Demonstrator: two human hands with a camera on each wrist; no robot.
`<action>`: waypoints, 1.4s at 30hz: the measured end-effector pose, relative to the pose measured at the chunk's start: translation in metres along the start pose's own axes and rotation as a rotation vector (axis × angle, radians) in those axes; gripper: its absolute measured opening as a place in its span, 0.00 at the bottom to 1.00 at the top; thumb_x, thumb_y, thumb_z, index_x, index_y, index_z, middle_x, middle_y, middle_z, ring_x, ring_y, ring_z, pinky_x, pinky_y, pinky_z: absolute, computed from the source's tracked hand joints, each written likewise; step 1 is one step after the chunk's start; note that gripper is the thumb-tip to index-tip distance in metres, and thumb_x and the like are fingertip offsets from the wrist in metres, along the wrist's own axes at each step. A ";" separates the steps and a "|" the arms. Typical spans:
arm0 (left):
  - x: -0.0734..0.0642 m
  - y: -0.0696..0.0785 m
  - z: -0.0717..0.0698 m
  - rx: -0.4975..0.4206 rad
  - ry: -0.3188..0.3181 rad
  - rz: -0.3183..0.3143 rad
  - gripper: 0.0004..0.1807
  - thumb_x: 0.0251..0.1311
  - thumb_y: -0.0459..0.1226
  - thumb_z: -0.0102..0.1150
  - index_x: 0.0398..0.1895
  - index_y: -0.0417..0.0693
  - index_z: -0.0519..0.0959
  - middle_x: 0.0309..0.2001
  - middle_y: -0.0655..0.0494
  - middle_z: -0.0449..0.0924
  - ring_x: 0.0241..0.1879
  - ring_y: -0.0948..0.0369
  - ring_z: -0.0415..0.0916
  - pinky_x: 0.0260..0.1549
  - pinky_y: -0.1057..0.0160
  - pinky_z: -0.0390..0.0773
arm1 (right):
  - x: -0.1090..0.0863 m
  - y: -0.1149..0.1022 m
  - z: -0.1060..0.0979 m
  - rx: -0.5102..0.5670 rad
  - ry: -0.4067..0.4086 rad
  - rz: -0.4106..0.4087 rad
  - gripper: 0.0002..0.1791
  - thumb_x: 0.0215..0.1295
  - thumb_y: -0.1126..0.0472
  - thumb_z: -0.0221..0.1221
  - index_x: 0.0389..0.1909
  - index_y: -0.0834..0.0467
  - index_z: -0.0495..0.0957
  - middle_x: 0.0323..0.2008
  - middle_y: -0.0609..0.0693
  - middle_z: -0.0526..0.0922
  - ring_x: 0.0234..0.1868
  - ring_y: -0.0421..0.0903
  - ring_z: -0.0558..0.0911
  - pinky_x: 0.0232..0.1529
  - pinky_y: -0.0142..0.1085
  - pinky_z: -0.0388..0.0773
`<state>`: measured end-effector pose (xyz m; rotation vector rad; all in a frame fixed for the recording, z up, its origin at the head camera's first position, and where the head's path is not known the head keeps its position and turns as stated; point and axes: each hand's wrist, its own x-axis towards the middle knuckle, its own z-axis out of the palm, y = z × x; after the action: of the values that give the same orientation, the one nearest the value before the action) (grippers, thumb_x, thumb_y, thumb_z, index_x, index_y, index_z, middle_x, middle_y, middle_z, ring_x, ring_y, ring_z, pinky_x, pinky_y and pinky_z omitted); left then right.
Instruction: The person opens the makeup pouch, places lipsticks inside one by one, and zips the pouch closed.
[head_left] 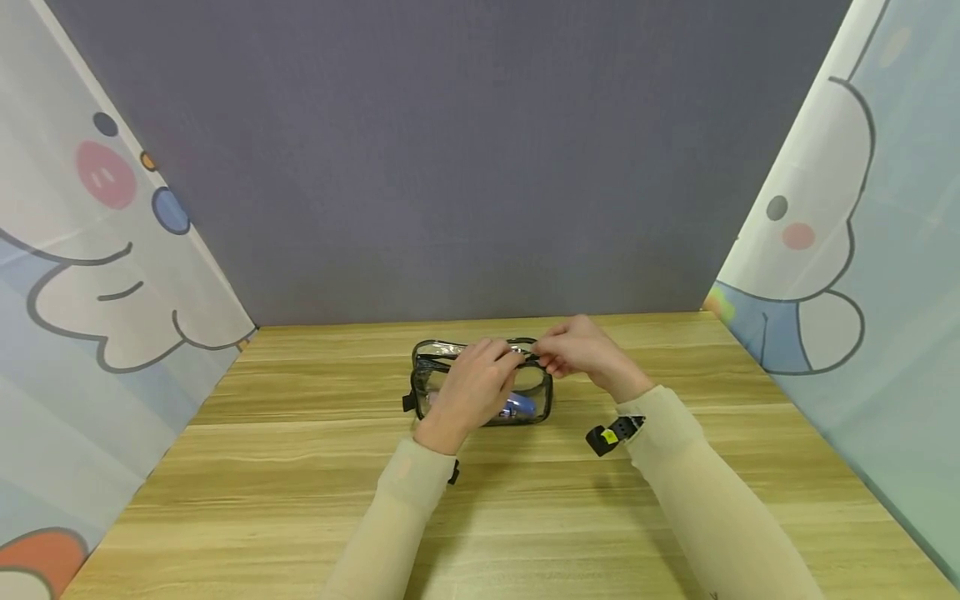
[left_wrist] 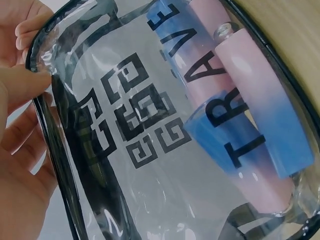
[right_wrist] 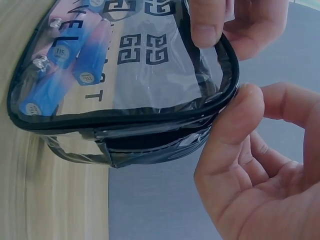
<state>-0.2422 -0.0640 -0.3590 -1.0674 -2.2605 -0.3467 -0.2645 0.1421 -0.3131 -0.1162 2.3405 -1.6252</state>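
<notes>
A clear cosmetic pouch [head_left: 538, 382] with black piping and black square logos stands on the table. Inside it lie several pink-and-blue tubes [left_wrist: 272, 105], which look like lip gloss; the word TRAVEL is printed on the pouch wall. My left hand [head_left: 476, 383] reaches over the front and pinches the top rim, its thumb on the near side and fingers behind. At the top right corner, my right hand [right_wrist: 270, 185] pinches the black edge between thumb and forefinger. Whether a zip pull is between those fingertips is hidden.
The pouch is near the back of a wood-grain table [head_left: 315, 500]. A grey panel [head_left: 480, 167] rises behind it, with cartoon-printed curtains [head_left: 892, 333] at both sides. Black straps [head_left: 611, 435] hang from my wrists, and a small black tab [head_left: 408, 402] sticks out at the pouch's left.
</notes>
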 end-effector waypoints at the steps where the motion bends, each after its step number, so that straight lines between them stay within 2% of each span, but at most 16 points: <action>1: 0.000 0.000 -0.001 -0.005 -0.006 -0.002 0.04 0.64 0.32 0.66 0.41 0.45 0.84 0.37 0.56 0.79 0.35 0.59 0.75 0.36 0.60 0.77 | 0.000 0.001 0.000 0.004 -0.002 0.000 0.13 0.68 0.64 0.60 0.43 0.72 0.82 0.25 0.52 0.80 0.22 0.40 0.79 0.26 0.31 0.80; 8: -0.003 -0.006 -0.011 -0.026 -0.039 -0.026 0.04 0.61 0.35 0.69 0.37 0.47 0.84 0.35 0.58 0.78 0.32 0.61 0.74 0.34 0.61 0.76 | -0.001 0.005 -0.001 0.047 -0.009 -0.002 0.13 0.68 0.64 0.60 0.44 0.72 0.81 0.26 0.51 0.80 0.22 0.40 0.79 0.27 0.31 0.80; 16: -0.008 -0.015 -0.018 -0.053 -0.069 -0.067 0.04 0.56 0.33 0.70 0.34 0.49 0.85 0.32 0.59 0.76 0.31 0.61 0.70 0.32 0.63 0.74 | -0.003 0.003 -0.001 0.066 -0.011 0.004 0.13 0.67 0.66 0.59 0.45 0.73 0.80 0.26 0.53 0.80 0.22 0.40 0.79 0.27 0.30 0.80; 26: -0.008 -0.017 -0.018 -0.029 -0.076 -0.042 0.07 0.56 0.32 0.70 0.37 0.48 0.85 0.33 0.58 0.78 0.32 0.60 0.73 0.33 0.62 0.76 | -0.001 0.003 -0.004 0.043 -0.015 -0.001 0.14 0.67 0.65 0.59 0.46 0.73 0.81 0.26 0.52 0.80 0.22 0.40 0.79 0.27 0.31 0.80; 36: -0.015 -0.021 -0.019 0.008 -0.033 -0.001 0.06 0.56 0.33 0.71 0.37 0.47 0.86 0.34 0.57 0.80 0.32 0.59 0.76 0.34 0.60 0.78 | -0.002 0.003 -0.006 0.046 -0.019 0.005 0.14 0.67 0.66 0.59 0.46 0.73 0.81 0.25 0.52 0.81 0.22 0.40 0.79 0.26 0.30 0.80; 42: -0.016 -0.021 -0.018 0.012 -0.024 0.017 0.07 0.56 0.32 0.71 0.38 0.47 0.87 0.35 0.56 0.80 0.33 0.58 0.76 0.35 0.59 0.78 | -0.001 0.001 -0.006 0.012 -0.027 0.003 0.15 0.67 0.65 0.59 0.48 0.73 0.81 0.25 0.51 0.81 0.22 0.40 0.79 0.28 0.32 0.81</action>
<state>-0.2435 -0.0956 -0.3546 -1.0890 -2.2706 -0.3144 -0.2654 0.1479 -0.3122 -0.1306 2.3092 -1.6260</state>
